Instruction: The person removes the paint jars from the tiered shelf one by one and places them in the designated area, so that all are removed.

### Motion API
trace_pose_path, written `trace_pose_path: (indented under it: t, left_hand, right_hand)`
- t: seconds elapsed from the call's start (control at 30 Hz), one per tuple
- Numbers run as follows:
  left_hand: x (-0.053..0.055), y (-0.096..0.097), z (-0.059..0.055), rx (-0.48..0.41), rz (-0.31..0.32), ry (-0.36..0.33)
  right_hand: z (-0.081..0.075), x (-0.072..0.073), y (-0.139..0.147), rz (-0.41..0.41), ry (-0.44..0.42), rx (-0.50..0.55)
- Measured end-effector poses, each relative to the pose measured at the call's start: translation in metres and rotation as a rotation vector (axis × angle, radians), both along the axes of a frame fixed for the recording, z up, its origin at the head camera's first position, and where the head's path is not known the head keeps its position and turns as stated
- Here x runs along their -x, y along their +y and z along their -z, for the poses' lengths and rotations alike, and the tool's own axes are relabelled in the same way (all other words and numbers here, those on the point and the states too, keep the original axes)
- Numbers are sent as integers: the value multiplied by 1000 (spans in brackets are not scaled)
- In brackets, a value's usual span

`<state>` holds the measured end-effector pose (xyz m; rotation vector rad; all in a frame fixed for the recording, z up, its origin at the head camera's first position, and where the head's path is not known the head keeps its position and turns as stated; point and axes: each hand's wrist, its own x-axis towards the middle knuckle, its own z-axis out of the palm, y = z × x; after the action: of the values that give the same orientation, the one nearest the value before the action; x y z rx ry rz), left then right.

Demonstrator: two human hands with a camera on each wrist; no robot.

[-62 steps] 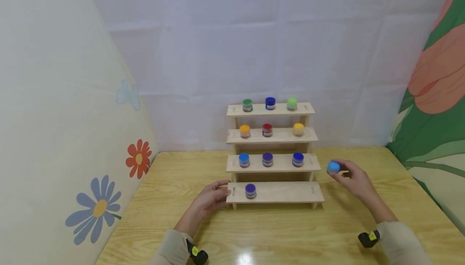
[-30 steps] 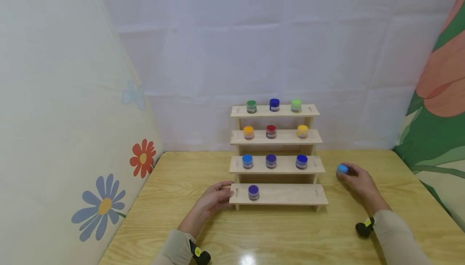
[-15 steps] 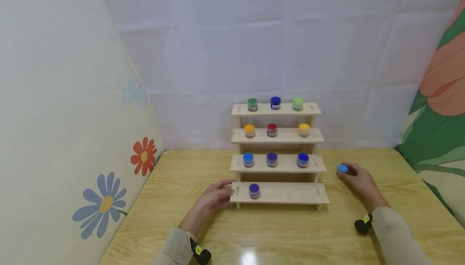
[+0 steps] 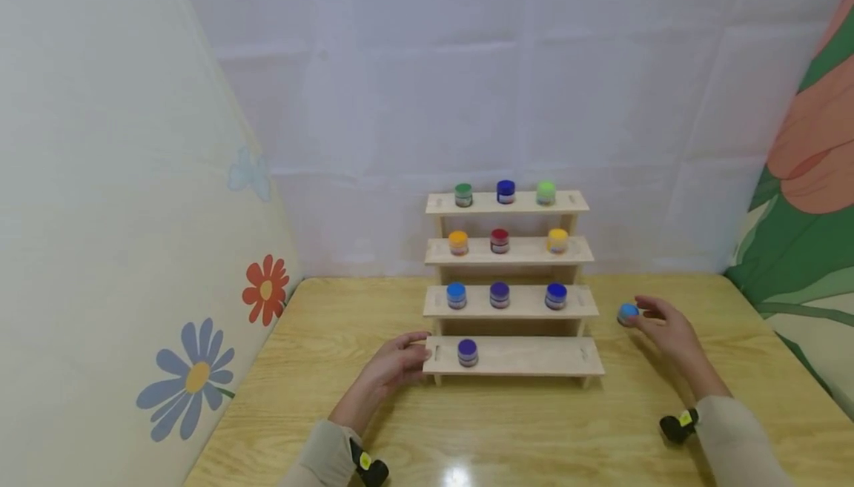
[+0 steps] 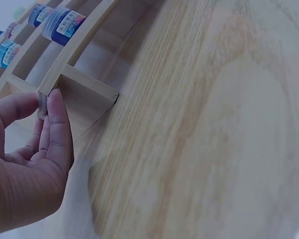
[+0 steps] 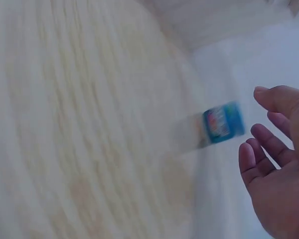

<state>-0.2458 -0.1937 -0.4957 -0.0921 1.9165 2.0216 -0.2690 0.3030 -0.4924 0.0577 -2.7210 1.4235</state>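
My left hand (image 4: 394,361) pinches the left end of the bottom step of a pale wooden tiered rack (image 4: 527,356). In the left wrist view, thumb and fingers (image 5: 59,119) lie on either side of the board's end. Right of the rack, a small light-blue paint jar (image 4: 627,314) stands upright on the table. My right hand (image 4: 670,331) is just beside it, and the right wrist view shows a gap between the jar (image 6: 223,123) and the spread fingers (image 6: 261,149). A single purple paint jar (image 4: 468,352) stands on the bottom step, left of its middle.
On the upper steps stand several more jars, among them a green one (image 4: 463,195), a red one (image 4: 499,241) and a dark-blue one (image 4: 556,296). A white cloth (image 4: 373,101) hangs behind the wooden table (image 4: 347,316), with flower-patterned panels at both sides.
My right hand has carried the light-blue jar slightly right, set it down on the table and let go, its fingers now spread. My left hand keeps its grip on the rack.
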Motion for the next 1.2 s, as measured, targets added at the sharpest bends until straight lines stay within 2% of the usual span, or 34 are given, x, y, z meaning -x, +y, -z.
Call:
trace_pose_path:
  t: [0.3, 0.5, 0.67, 0.93, 1.2]
  left_hand:
    - [-1, 2, -1, 5, -13, -6]
    - [0, 2, -1, -2, -1, -2]
    - [-1, 1, -1, -11, 10, 4]
    - [1, 2, -1, -1, -1, 2]
    - [0, 2, -1, 5, -6, 0]
  right_hand:
    - [-26, -26, -14, -58, 175, -78]
    - [-42, -47, -31, -113, 286, -41]
    - [-48, -57, -51, -130, 348, -38]
    - [-47, -65, -88, -209, 379, 56]
    - [-36, -61, -121, -287, 316, 113]
